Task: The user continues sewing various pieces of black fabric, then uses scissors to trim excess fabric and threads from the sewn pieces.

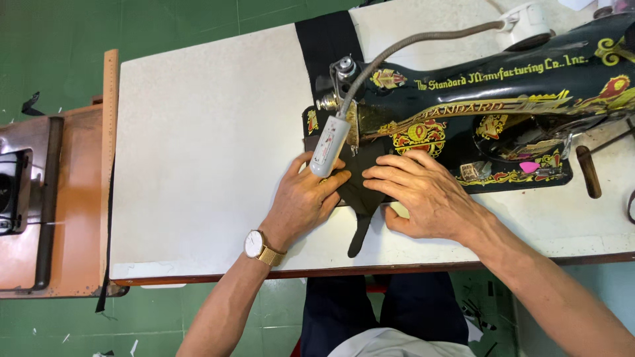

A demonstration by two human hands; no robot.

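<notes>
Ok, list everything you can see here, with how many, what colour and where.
Ornate cast-metal sewing machine: one, black with gold and red decoration, right half of the table.
Strip of black fabric: one, black, running under the machine's needle end from the far edge to the near edge.
Small cylindrical lamp on a flexible metal neck: one, white and grey, above the fabric.
Flat laminate sewing table: one, off-white, centre.
Long wooden ruler: one, tan, along the table's left edge.
Wooden side cabinet: one, brown, far left.
Tiled floor: green, all around.
Gold-banded wristwatch: one, white dial, left wrist.
Left hand: flat on the fabric.
Right hand: flat on the fabric.
</notes>
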